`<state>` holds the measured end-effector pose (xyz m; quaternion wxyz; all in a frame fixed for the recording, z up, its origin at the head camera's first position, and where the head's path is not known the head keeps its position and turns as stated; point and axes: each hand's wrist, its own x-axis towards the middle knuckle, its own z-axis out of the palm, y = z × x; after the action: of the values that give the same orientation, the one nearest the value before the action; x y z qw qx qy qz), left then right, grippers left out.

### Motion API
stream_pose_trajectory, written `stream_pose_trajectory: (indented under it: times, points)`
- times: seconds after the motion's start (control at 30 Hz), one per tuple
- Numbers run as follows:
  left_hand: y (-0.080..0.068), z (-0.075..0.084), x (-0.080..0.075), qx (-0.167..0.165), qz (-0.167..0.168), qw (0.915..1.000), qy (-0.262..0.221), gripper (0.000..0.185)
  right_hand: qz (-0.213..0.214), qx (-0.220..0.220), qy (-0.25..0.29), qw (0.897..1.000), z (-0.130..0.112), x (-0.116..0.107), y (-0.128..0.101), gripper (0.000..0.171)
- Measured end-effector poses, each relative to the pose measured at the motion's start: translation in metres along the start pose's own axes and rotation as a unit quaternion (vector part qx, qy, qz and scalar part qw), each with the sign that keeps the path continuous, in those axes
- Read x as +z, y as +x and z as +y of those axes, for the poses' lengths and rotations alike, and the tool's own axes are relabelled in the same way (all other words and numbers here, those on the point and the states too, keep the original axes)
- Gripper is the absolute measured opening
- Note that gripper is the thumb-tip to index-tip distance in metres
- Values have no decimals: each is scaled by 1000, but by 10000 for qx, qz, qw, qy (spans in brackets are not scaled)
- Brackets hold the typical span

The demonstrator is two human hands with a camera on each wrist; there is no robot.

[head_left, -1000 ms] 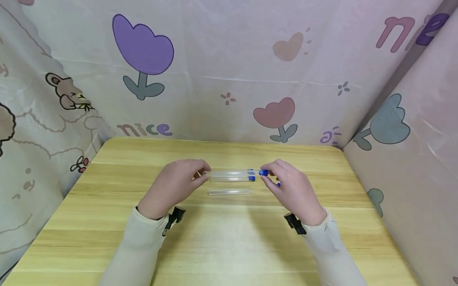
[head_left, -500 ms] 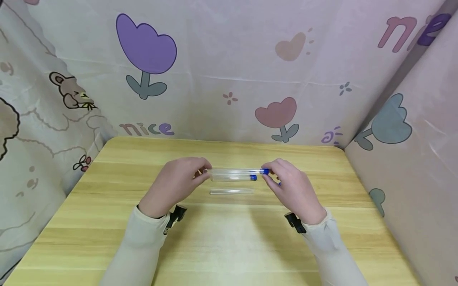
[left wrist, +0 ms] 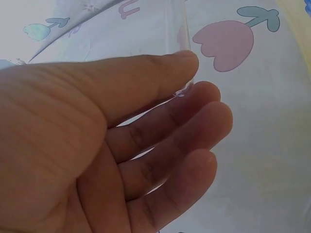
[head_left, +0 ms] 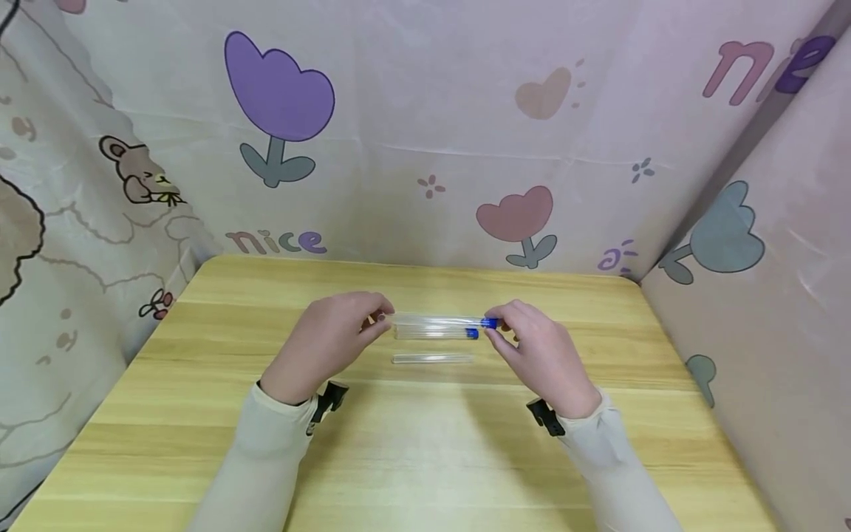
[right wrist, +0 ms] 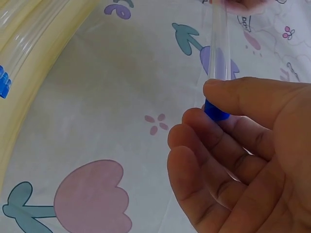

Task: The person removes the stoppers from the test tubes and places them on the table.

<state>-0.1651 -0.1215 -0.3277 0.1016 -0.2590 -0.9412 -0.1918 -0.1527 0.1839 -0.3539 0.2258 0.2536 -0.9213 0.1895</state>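
A clear test tube [head_left: 435,321] with a blue cap [head_left: 489,323] spans level between both hands above the table. My left hand [head_left: 339,332] pinches its rounded end between thumb and forefinger; in the left wrist view the tube end [left wrist: 181,90] shows under the thumb. My right hand [head_left: 541,351] grips the capped end, and the blue cap [right wrist: 217,111] sits between thumb and fingers in the right wrist view. Just below the held tube in the head view lies another capped tube [head_left: 432,333]. Nearer me lies a tube [head_left: 432,358] with no cap visible.
The wooden table [head_left: 425,458] meets a patterned cloth backdrop [head_left: 399,89] at its far edge, with cloth on both sides too. In the right wrist view, tubes [right wrist: 29,41] and a blue cap [right wrist: 4,82] lie at the left edge.
Both hands keep their grip on the capped tube, with only a slight shift. A small blue spot beside the right hand's fingers is no longer visible.
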Motion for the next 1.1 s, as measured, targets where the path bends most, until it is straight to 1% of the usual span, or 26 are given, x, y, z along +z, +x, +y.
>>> stream_pose_trajectory:
  times: [0.33, 0.53, 0.73, 0.93, 1.03, 1.1]
  points:
    - [3, 1, 5, 96, -29, 9999, -24, 14, -37, 161, -60, 9998, 4, -2, -1, 20]
    - [4, 1, 5, 167, 99, 9998, 20, 13, -37, 199, 35, 9998, 4, -1, 1, 19]
    - [2, -1, 7, 187, 127, 9997, 82, 12, -69, 203, 107, 9997, 3, -1, 1, 17]
    - [2, 3, 9, 178, 335, 9992, 144, 8, -93, 214, 106, 9997, 4, 2, 2, 15]
    - [3, 5, 11, 202, 431, 9987, 195, 6, -107, 296, 136, 9994, 4, 2, 3, 15]
    - [3, 6, 11, 212, 436, 9986, 201, 6, -128, 406, 165, 9990, 4, 2, 4, 15]
